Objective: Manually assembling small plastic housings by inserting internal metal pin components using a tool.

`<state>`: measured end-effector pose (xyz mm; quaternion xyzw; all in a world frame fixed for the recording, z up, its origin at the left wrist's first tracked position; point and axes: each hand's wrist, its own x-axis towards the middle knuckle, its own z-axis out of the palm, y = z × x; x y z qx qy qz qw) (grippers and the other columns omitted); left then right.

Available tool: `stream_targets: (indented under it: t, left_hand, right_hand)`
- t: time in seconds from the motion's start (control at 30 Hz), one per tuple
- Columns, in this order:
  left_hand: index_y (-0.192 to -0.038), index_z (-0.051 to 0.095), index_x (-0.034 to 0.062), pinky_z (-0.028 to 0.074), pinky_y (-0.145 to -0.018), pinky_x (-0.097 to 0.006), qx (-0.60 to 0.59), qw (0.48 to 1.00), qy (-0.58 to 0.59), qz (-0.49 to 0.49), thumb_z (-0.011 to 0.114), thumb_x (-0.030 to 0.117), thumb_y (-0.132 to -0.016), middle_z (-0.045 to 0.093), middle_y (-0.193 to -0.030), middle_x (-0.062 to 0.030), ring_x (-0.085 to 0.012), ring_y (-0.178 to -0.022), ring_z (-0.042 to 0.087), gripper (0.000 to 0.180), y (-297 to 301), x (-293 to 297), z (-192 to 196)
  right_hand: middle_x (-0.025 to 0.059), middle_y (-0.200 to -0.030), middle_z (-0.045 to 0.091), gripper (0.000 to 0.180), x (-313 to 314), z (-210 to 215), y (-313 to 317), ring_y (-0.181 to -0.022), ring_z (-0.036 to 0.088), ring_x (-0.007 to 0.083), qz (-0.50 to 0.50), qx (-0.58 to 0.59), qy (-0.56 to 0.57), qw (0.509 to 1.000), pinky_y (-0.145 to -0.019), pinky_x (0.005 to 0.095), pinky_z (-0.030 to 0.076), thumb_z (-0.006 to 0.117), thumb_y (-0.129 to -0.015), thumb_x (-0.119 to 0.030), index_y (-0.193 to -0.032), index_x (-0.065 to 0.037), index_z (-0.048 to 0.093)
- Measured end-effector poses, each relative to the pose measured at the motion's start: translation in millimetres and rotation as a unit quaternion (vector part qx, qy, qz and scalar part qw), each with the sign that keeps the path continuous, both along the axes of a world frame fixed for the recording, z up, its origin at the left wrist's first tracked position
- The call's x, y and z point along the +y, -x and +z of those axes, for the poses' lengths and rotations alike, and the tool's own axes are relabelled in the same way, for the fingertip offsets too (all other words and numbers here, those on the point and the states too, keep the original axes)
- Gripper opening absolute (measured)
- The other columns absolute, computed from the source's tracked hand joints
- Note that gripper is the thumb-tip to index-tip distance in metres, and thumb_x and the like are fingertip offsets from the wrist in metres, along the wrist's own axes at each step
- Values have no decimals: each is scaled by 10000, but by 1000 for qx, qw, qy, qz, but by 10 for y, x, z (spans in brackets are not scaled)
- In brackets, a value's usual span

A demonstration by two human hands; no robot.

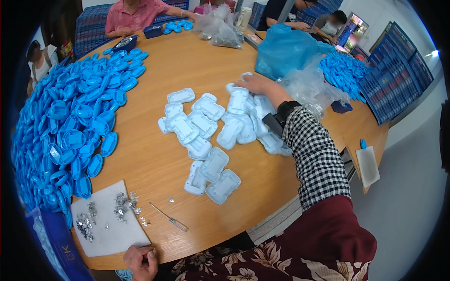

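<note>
My right hand (260, 85) reaches across the table to the far end of a loose heap of white plastic shells (238, 100). Its fingers bend down around the edge of one shell there; the fingertips are partly hidden. More white plastic shells (214, 164) lie spread toward me, some overlapping. At the table's near edge rests my left hand (141, 263), its fingers curled in; whatever they hold, if anything, is hidden. Beside it is a white foam mat (104, 234) with small shiny metal pieces (121, 207). A thin screwdriver (169, 218) lies to the mat's right.
A large pile of blue oval plastic shells (70, 122) covers the left side. Far right are a blue plastic bag (283, 51), clear bags (311, 86), more blue parts (344, 70) and a blue crate (391, 89). Other people sit around the table's far side.
</note>
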<state>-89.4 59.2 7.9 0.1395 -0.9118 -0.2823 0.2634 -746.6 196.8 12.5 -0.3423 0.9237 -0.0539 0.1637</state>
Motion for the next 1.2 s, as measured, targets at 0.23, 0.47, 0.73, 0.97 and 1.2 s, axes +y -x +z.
stream_targets:
  t: [0.23, 0.47, 0.73, 0.97, 1.2]
  left_hand:
    - [-836, 669, 33, 547, -671, -384, -19, 999, 38, 14, 667, 83, -931, 702, -819, -142, -308, -720, 675, 108, -59, 29, -17]
    - [-880, 687, 31, 555, -691, -376, -25, 999, 31, 8, 662, 123, -945, 716, -842, -151, -298, -727, 683, 116, -45, 38, -79]
    - [-779, 626, 33, 425, -601, -396, -36, 997, 48, 50, 607, 152, -901, 587, -707, -136, -317, -648, 579, 172, -31, 98, -189]
    - [-787, 620, 53, 396, -546, -376, -26, 998, 43, 49, 629, 103, -869, 543, -674, -111, -284, -574, 526, 96, -103, 32, -266]
    - [-795, 633, 58, 405, -553, -388, -30, 997, 53, 37, 642, 88, -854, 550, -677, -111, -291, -584, 537, 67, -70, 64, -201]
  right_hand:
    - [227, -1538, 408, 763, -461, 93, -832, -1442, 357, 371, 96, -71, 97, 988, -1184, 438, 290, 341, -1001, -618, -1496, -44, 427]
    - [142, -1589, 369, 703, 817, 731, -887, -1460, 349, 298, -10, -151, 222, 963, -1200, 382, 262, 333, -1044, -551, -1518, -34, 384]
    - [171, -1605, 322, 745, 919, 199, -929, -1494, 280, 289, -23, -225, 263, 938, -1216, 367, 227, 353, -1031, -571, -1526, -14, 364]
    - [178, -1586, 359, 730, 1184, 589, -1379, -1480, 314, 289, -12, -192, 302, 934, -1213, 366, 233, 347, -1040, -558, -1518, -7, 379]
    - [229, -1353, 536, 550, 1713, -145, -1310, -1271, 499, 335, -51, 116, 237, 963, -1055, 406, 388, 438, -1025, -423, -1345, 14, 536]
